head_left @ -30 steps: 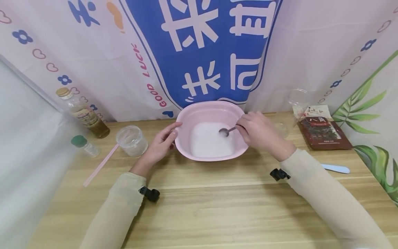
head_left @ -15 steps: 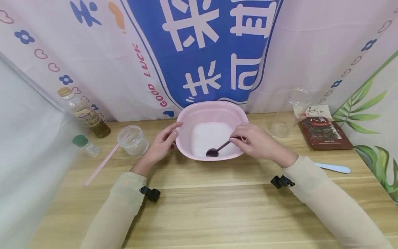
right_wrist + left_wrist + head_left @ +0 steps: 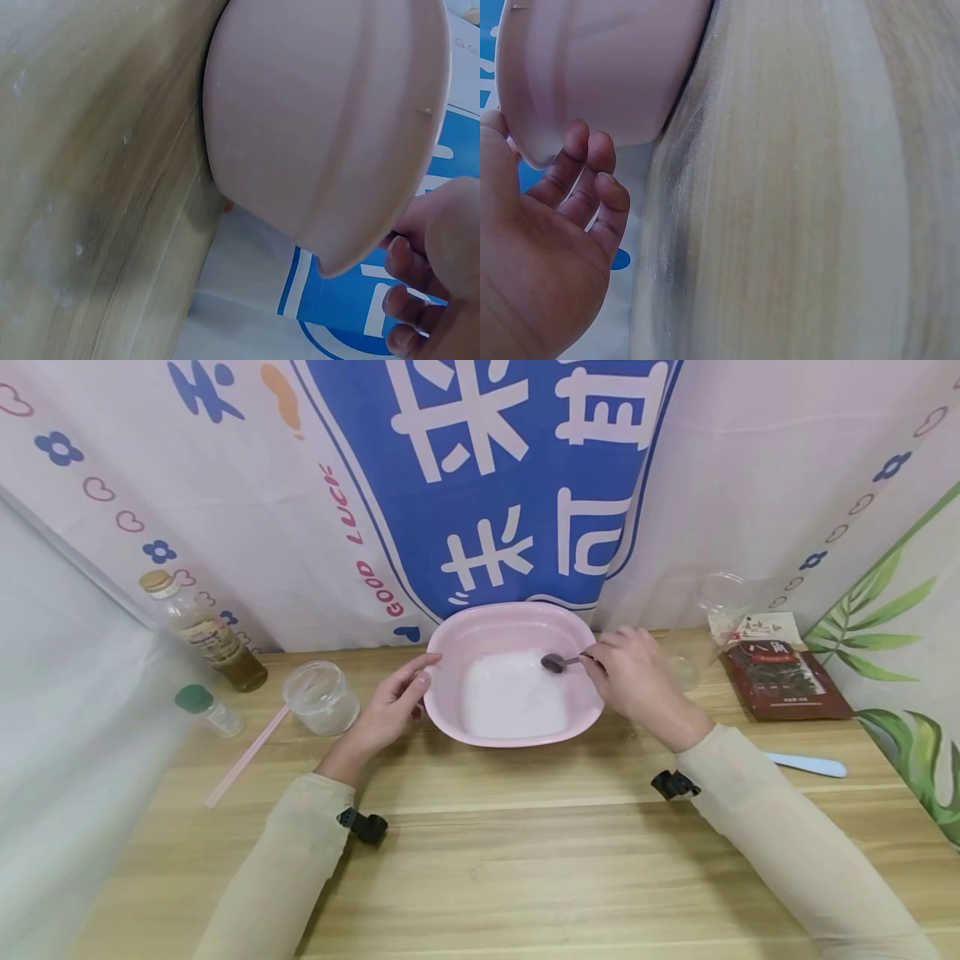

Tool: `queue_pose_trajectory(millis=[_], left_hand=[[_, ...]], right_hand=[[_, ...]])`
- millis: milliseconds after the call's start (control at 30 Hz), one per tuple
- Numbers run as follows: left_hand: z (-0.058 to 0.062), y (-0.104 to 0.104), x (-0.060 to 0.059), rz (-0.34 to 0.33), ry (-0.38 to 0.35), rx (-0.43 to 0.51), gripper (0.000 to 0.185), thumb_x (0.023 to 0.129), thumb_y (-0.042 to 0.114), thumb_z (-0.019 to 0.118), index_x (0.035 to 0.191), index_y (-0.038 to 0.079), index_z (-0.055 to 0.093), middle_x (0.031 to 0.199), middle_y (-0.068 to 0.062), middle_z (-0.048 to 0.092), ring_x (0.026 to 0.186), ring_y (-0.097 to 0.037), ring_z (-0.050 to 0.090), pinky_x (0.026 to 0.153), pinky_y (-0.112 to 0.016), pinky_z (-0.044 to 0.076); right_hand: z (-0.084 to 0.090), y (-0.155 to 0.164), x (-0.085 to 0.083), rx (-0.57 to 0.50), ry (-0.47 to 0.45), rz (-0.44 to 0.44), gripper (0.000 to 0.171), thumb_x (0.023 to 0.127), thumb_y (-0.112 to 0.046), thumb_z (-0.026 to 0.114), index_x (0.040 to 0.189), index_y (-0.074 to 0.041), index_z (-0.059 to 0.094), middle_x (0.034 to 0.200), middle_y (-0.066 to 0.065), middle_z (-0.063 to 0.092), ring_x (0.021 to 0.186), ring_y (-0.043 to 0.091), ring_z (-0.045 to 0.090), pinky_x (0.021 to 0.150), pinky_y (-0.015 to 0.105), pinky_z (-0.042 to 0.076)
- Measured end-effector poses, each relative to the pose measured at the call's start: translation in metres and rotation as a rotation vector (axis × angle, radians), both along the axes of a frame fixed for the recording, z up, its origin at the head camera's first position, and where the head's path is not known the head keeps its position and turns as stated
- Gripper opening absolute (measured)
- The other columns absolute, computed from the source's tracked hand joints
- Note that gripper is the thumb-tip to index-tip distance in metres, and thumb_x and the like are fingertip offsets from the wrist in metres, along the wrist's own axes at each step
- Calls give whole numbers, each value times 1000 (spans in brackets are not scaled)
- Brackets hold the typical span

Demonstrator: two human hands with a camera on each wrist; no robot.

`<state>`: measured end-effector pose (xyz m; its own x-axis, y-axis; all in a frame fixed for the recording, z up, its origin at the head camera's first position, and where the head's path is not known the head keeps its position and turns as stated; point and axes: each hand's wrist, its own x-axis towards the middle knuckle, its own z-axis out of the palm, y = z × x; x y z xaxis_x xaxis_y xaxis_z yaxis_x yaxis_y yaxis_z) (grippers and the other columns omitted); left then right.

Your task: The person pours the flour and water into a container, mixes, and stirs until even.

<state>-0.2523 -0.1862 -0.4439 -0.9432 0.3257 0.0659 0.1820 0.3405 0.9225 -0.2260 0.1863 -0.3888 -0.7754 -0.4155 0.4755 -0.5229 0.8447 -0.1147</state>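
My right hand (image 3: 637, 681) pinches the spoon (image 3: 558, 662), its handle pointing left over the pink basin (image 3: 517, 622) at frame centre, while my left hand (image 3: 390, 706) rests loosely against the basin's left rim.

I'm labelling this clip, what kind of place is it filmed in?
Probably a staged tabletop recording booth, not a real kitchen: a printed fabric backdrop hangs behind a wooden table set with a pink basin, oil bottle and spice packet.

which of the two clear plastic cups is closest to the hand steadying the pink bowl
The short clear cup on the table just left of the left hand, beside the pink straw. The other, taller clear cup stands across the pink bowl, behind the right hand.
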Motion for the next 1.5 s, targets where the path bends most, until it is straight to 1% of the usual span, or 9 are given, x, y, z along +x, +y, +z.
queue_pose_trajectory(millis=[133, 333, 467, 633, 833, 933, 1133, 1267, 1500], left_hand=[[1, 0, 0, 4, -4, -5, 44, 117, 28, 47, 158, 17, 54, 118, -21, 65, 89, -43, 62, 72, -31, 54], [1, 0, 1, 6, -5, -3, 44, 117, 26, 47, 159, 15, 53, 114, -20, 64, 87, -41, 62, 71, -31, 54], [0, 0, 2, 8, -1, -2, 44, 117, 26, 47, 159, 15, 53, 110, -18, 64, 86, -40, 62, 71, -31, 55], [-1, 0, 2, 7, 0, 5, 44, 117, 25, 47, 159, 13, 53, 109, -17, 64, 85, -41, 61, 70, -31, 54], [-1, 0, 1, 7, -3, 3, 44, 117, 25, 47, 159, 14, 53, 110, -18, 64, 85, -40, 61, 70, -31, 54], [0, 0, 1, 3, -3, 3, 44, 117, 25, 46, 159, 14, 53, 109, -19, 64, 85, -41, 62, 70, -32, 55], [0, 0, 1, 0, -4, -2, 44, 117, 27, 46, 159, 16, 53, 113, -21, 65, 87, -42, 63, 71, -32, 55], [-1, -1, 0, 4, -6, 0, 44, 117, 27, 46, 159, 16, 53, 115, -21, 65, 87, -42, 62, 72, -32, 55], [-1, 0, 1, 3, -11, -1, 44, 117, 27, 46, 159, 16, 53, 112, -19, 65, 86, -39, 62, 71, -32, 54]], right_hand=[[2, 1, 3, -4, -8, 20, 12, 98, -10, 77, 101, 0, 83, 97, 17, 81, 86, 36, 66, 77, 47, 50], [2, -6, 11, -77, -148, 125, 12, 99, -14, 76, 99, -4, 82, 94, 11, 80, 91, 32, 66, 84, 47, 50], [1, -10, 17, -137, -219, 221, 10, 100, -12, 75, 98, -5, 82, 88, 6, 75, 85, 23, 61, 80, 41, 50], [1, -12, 22, -186, -256, 323, 10, 101, -11, 73, 97, -7, 82, 87, 0, 73, 83, 15, 59, 77, 36, 51], [3, -11, 23, -251, -284, 363, 10, 99, -7, 73, 94, -7, 82, 83, -3, 70, 80, 12, 57, 76, 33, 50], [3, -10, 21, -209, -271, 326, 10, 99, -9, 75, 93, -7, 82, 78, -2, 68, 76, 15, 56, 78, 35, 47], [1, -10, 16, -134, -157, 128, 10, 98, -12, 77, 94, -4, 82, 88, 9, 79, 83, 28, 70, 77, 43, 45], [-1, -8, 10, -87, -62, 26, 11, 98, -13, 77, 93, -3, 81, 90, 12, 80, 85, 34, 71, 77, 45, 44], [-7, -6, 5, -96, -10, -41, 14, 99, -13, 75, 94, -2, 81, 85, 12, 77, 84, 35, 69, 78, 47, 44]])
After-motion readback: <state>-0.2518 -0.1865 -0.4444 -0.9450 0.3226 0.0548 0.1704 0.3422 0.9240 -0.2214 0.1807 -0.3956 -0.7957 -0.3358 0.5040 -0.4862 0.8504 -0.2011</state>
